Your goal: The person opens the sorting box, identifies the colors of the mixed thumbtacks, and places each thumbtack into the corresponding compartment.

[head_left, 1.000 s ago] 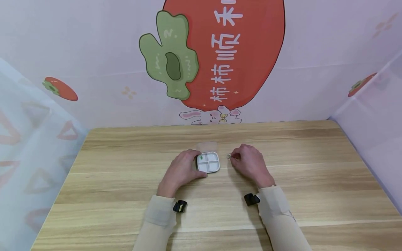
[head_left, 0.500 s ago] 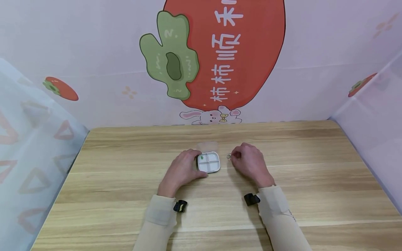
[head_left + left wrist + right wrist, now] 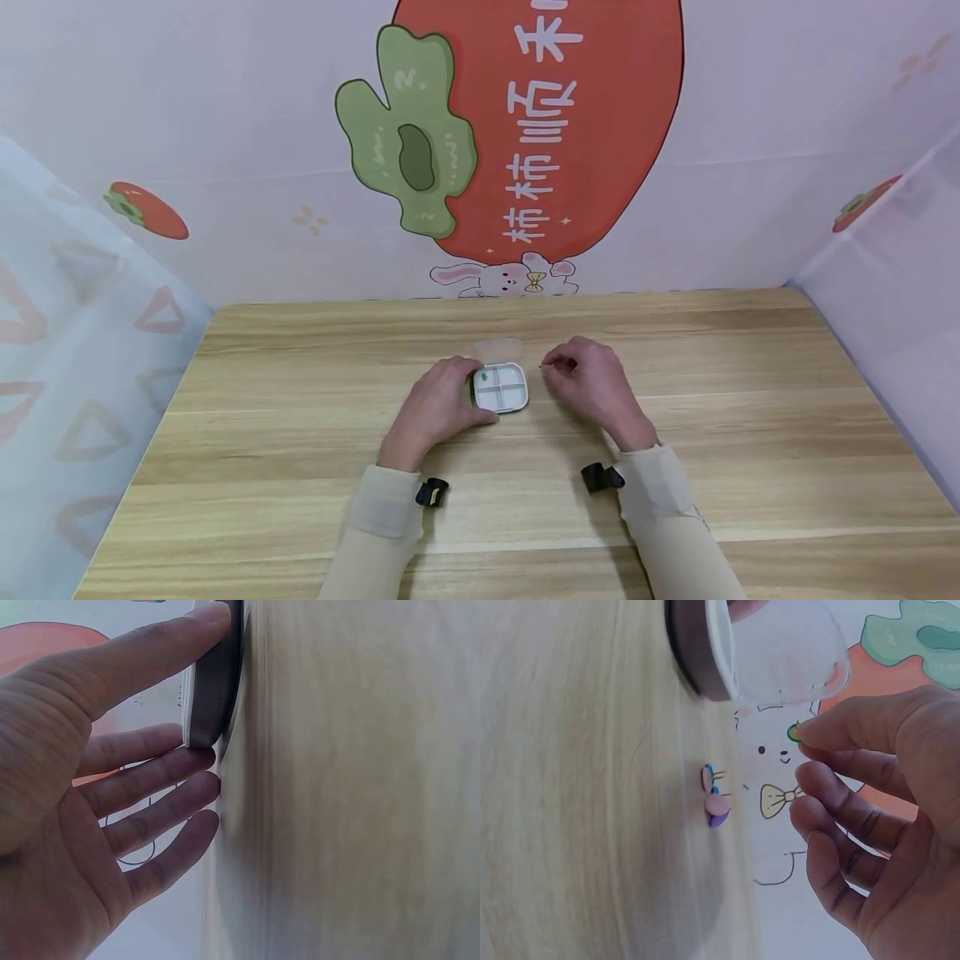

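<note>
A white four-compartment pill box [image 3: 500,388] with a dark underside lies on the table, its clear lid [image 3: 497,349] folded back. My left hand [image 3: 433,402] holds the box from its left side, thumb at the near edge and forefinger at the far edge. Inside the far-left compartment is a small green thing [image 3: 483,377]. To the right of the box, my right hand [image 3: 592,379] pinches a tiny green stud-like piece [image 3: 793,733] between thumb and forefinger, above the tabletop. Several small pink, blue and purple studs [image 3: 716,804] with thin pins lie on the table below that hand.
The wooden table [image 3: 300,500] meets a printed cloth backdrop [image 3: 247,242] at its far edge. Cloth also hangs at the left and right sides. A small black camera [image 3: 432,492] sits at the left wrist, and another black camera [image 3: 602,477] at the right.
My right hand has shifted slightly away and to the left. In the head view it now covers the spot where the small studs showed. The left hand and box look still.
</note>
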`<state>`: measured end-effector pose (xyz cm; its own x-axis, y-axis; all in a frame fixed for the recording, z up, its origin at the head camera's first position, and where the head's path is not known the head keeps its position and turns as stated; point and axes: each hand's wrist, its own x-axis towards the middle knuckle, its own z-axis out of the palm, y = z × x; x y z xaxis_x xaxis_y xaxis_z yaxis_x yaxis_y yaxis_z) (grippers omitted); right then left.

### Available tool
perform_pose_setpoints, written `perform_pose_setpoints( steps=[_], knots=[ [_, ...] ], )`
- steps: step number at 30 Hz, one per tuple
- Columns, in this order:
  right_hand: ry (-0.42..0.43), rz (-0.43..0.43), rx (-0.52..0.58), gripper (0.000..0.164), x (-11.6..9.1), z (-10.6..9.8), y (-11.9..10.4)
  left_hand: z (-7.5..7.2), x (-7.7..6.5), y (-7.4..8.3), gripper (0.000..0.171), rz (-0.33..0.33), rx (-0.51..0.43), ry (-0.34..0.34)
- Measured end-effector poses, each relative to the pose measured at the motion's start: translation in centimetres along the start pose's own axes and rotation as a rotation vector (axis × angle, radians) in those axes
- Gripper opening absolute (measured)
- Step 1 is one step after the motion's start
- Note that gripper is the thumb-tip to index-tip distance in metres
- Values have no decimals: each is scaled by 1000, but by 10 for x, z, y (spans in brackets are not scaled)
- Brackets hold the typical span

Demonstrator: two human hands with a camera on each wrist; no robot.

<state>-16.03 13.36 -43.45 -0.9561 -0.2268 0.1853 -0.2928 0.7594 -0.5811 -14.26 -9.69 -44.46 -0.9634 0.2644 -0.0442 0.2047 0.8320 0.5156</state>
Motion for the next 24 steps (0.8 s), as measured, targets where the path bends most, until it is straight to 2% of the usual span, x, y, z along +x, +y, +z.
perform_pose_setpoints(
  steps=[7, 15, 24],
  knots=[
    [-37, 23, 52, 5, -1, -1, -8, 1, 0, 2, 74, 15, 11, -1],
    [-46, -26, 103, 4, -2, 7, -16, 2, 0, 3, 73, 29, 26, 6],
    [-97, -8, 101, 4, -3, 17, -26, 4, 1, 4, 73, 59, 60, 16]
  ],
)
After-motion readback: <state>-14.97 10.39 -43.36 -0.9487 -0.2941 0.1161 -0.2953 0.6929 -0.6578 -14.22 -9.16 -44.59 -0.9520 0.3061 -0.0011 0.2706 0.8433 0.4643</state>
